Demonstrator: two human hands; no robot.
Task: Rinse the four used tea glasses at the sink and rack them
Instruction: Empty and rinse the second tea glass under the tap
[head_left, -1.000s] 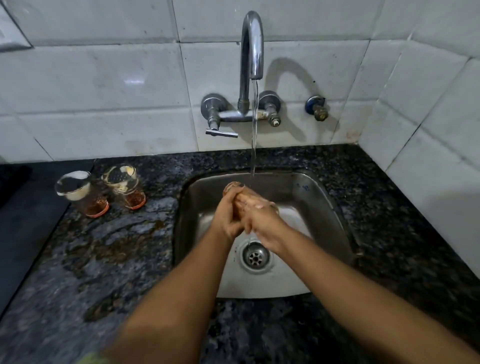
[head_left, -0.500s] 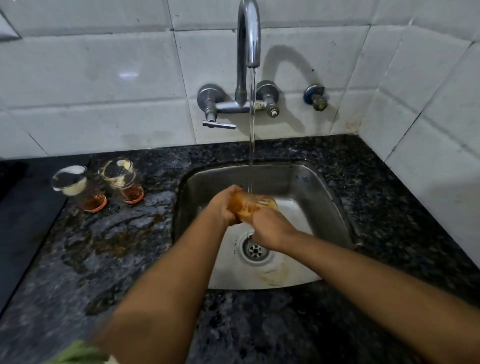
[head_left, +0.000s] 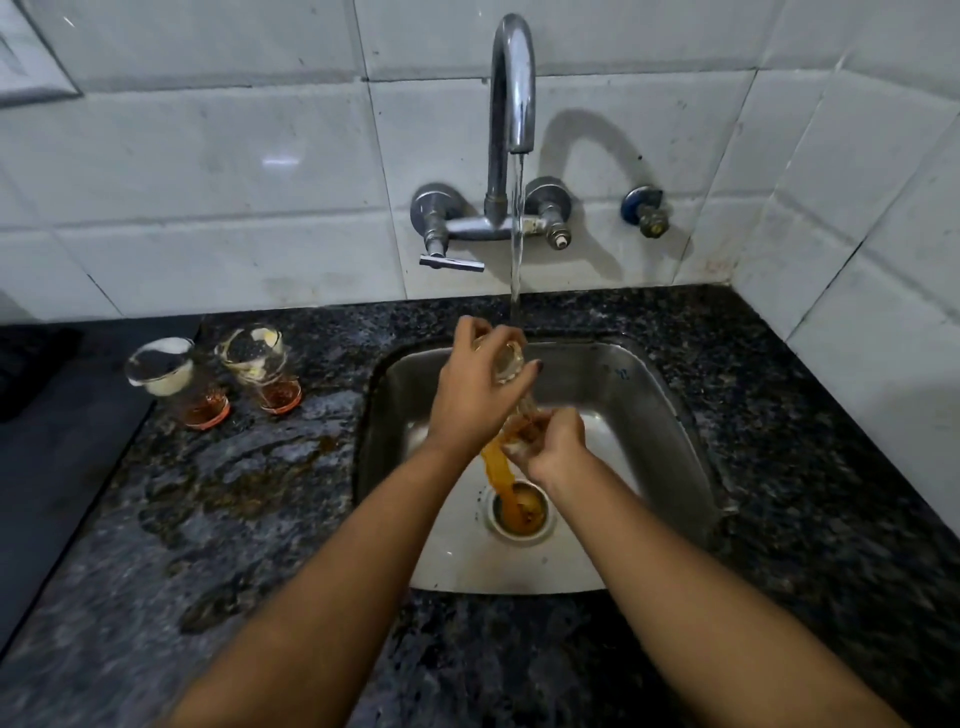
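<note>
Raised since the earlier frame, left hand (head_left: 475, 400) is clamped on one tea glass (head_left: 506, 358) under the tap stream (head_left: 516, 234), right hand (head_left: 553, 449) on another (head_left: 522, 434) being emptied; rinsing underway, racking pending; two glasses (head_left: 208, 379) are left on the counter (head_left: 234, 493).

No text, label, brand, number or sign can be read anywhere here. A small blue mark shows on the sink's (head_left: 649, 395) back wall, too blurred to make out.
</note>
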